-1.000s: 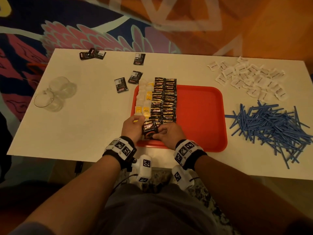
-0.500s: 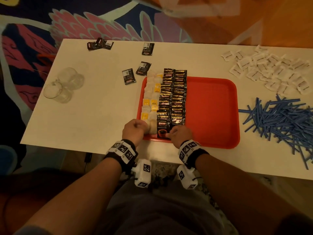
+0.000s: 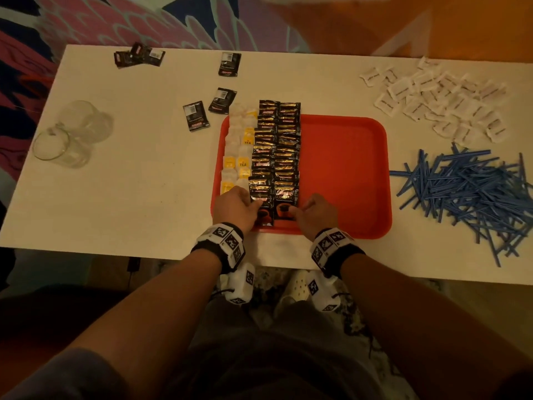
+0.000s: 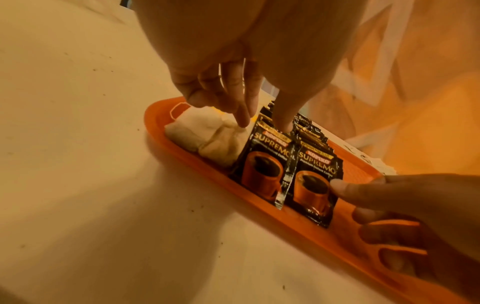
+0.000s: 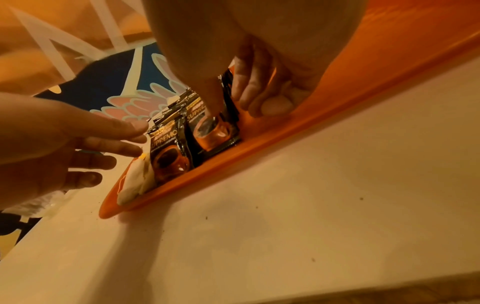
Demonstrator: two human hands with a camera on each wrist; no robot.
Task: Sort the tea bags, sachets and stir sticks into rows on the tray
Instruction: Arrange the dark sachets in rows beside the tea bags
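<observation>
A red tray (image 3: 346,131) holds two rows of tea bags (image 3: 239,151) along its left side and two rows of black coffee sachets (image 3: 277,151) beside them. My left hand (image 3: 248,206) reaches the near end of these rows. Its thumb (image 4: 283,121) presses on the nearest left sachet (image 4: 262,170) and a straight finger (image 4: 242,119) touches a tea bag (image 4: 205,135). My right hand (image 3: 300,210) is beside the nearest right sachet (image 3: 284,207). Its thumb (image 5: 215,102) presses on that sachet (image 5: 215,131), and the other fingers (image 5: 249,92) rest loosely curled on the tray floor.
Loose black sachets (image 3: 196,115) lie on the white table (image 3: 129,183) left of and behind the tray. White sachets (image 3: 438,108) are heaped at the back right, with blue stir sticks (image 3: 467,192) in front of them. Two glass cups (image 3: 72,134) lie at the left.
A second ago both hands held one black sachet above the tray's near edge. It now lies flat at the near end of the rows, and the hands have moved apart to either side.
</observation>
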